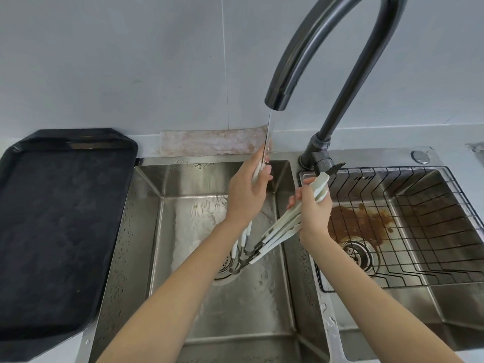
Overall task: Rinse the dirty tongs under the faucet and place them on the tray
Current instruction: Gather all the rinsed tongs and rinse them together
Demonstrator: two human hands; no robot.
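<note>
Water runs from the dark curved faucet (277, 98) onto my left hand (247, 191), which holds white-handled tongs (245, 235) upright over the left sink basin (188, 184), their metal tips down near the drain. My right hand (313, 214) grips a bundle of white tongs (281, 227), tilted with the tips pointing down-left into the same basin and touching the other tongs' tips. The black tray (60, 218) lies on the counter left of the sink with nothing on it.
The right basin (458, 310) holds a black wire rack (429, 205) and has a brown stain around its drain (356, 254). A stained cloth (212, 144) lies along the wall behind the sink. A round button (420, 156) sits at the sink's back right.
</note>
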